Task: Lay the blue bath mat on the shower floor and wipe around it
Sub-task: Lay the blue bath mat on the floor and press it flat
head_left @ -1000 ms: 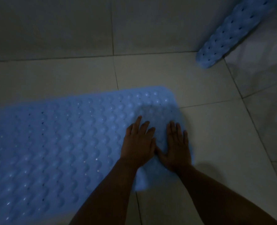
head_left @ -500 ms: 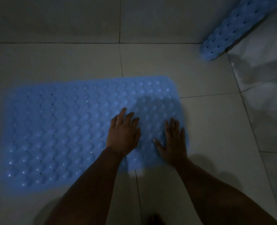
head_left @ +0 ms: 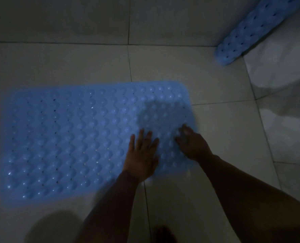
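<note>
Mat: blue bath mat lies flat on the tiled shower floor.
Left hand: spread, palm on the mat.
Right hand: fingers bent, pressing near the mat's right edge.
Left: wiping around it; no cloth in view.

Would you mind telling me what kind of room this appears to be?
Probably a bathroom or shower area: large pale floor tiles, a blue bath mat lying flat, and a second mat propped in the corner.
</note>
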Available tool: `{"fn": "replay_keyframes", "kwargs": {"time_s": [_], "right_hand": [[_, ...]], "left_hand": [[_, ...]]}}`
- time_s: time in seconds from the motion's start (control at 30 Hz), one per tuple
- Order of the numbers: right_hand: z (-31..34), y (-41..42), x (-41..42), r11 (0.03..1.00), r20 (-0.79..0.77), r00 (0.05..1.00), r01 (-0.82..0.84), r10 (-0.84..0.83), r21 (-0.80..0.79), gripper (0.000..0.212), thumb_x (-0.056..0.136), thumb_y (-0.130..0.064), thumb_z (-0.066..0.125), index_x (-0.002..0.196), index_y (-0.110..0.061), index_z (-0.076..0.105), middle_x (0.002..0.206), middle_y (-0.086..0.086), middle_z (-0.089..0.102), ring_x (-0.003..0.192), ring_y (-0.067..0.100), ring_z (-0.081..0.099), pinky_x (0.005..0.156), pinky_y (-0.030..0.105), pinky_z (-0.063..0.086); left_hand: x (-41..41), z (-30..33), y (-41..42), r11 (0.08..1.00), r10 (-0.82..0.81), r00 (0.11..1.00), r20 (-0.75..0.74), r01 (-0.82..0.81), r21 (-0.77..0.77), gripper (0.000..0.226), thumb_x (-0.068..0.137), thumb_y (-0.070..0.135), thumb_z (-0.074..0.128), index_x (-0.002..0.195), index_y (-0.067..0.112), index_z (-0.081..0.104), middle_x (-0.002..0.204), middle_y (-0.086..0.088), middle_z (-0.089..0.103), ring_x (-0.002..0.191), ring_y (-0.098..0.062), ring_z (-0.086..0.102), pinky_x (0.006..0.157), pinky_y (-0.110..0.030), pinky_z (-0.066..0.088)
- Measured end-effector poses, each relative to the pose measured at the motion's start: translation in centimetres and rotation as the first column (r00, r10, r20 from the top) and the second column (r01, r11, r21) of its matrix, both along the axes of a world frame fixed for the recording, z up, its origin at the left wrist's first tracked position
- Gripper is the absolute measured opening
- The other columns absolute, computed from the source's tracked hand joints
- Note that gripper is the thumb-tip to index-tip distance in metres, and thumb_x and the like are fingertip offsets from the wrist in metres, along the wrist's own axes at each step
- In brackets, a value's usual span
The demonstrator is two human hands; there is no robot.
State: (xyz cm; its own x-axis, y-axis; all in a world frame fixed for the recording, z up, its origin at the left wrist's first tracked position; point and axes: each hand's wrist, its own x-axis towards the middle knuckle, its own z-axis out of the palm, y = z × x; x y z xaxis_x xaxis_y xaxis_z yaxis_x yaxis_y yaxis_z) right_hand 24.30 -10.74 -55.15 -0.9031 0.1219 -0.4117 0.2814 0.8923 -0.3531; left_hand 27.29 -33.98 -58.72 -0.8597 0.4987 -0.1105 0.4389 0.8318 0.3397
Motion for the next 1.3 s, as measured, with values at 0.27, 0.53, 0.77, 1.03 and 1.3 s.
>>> {"fn": "replay_keyframes", "kwargs": {"time_s": [0.27, 0.53, 0.77, 1.03, 1.3], "right_hand": [[-1.3, -1.8, -3.2, 0.997, -0.428, 0.902, -0.03, 0.058, 0.073, 0.039, 0.092, -0.04, 0.051, 0.115, -0.012, 0.067, 0.116, 0.01, 0.069, 0.111, 0.034, 0.063, 0.096, 0.043, 0.051], [1.8, -6.2, -1.0, 0.998, -0.403, 0.914, -0.056, 0.051, 0.0, 0.032, 0.093, -0.035, 0.055, 0.113, -0.014, 0.069, 0.114, 0.007, 0.069, 0.111, 0.029, 0.063, 0.095, 0.036, 0.047], [1.3, -15.8, 1.4, 0.971, -0.276, 0.931, -0.234, 0.24, 0.054, 0.054, 0.092, -0.035, 0.037, 0.13, -0.008, 0.062, 0.135, 0.016, 0.062, 0.13, 0.037, 0.054, 0.104, 0.05, 0.048], [-4.1, -26.0, 5.1, 0.914, -0.119, 0.934, -0.295, 0.337, 0.278, 0.085, 0.096, -0.062, 0.033, 0.157, -0.005, 0.019, 0.167, 0.017, 0.009, 0.155, 0.03, 0.003, 0.12, 0.062, 0.009], [-4.7, -26.1, 5.0, 0.914, -0.123, 0.934, -0.289, 0.334, 0.284, 0.092, 0.093, -0.07, 0.032, 0.159, -0.009, 0.01, 0.168, 0.012, 0.001, 0.156, 0.026, -0.001, 0.121, 0.061, 0.005]], "left_hand": [[0.9, -2.1, 1.8, 0.997, 0.072, 0.997, 0.014, -0.072, -0.001, 0.086, 0.094, 0.074, 0.031, 0.161, 0.02, 0.021, 0.17, -0.013, 0.004, 0.156, -0.039, -0.006, 0.121, -0.065, 0.006], [-0.8, 1.3, -0.1, 0.995, 0.001, 0.947, 0.321, -0.033, 0.095, 0.075, 0.09, 0.058, 0.028, 0.157, 0.024, 0.034, 0.17, -0.011, 0.009, 0.157, -0.033, -0.002, 0.124, -0.059, 0.005], [0.2, 3.1, -11.4, 0.908, 0.364, 0.923, 0.125, -0.382, 0.171, 0.052, 0.079, 0.029, 0.042, 0.124, 0.021, 0.068, 0.131, -0.002, 0.066, 0.137, -0.034, 0.05, 0.1, -0.047, 0.049], [1.4, 2.0, -17.9, 0.874, 0.485, 0.874, -0.007, -0.485, 0.043, 0.046, 0.09, 0.031, 0.047, 0.133, 0.022, 0.062, 0.144, -0.003, 0.057, 0.149, -0.031, 0.034, 0.109, -0.047, 0.036], [1.1, 2.1, -22.4, 0.845, 0.534, 0.841, -0.088, -0.533, 0.043, 0.043, 0.098, 0.032, 0.042, 0.134, 0.018, 0.062, 0.145, -0.008, 0.056, 0.149, -0.034, 0.033, 0.111, -0.05, 0.035]]}}
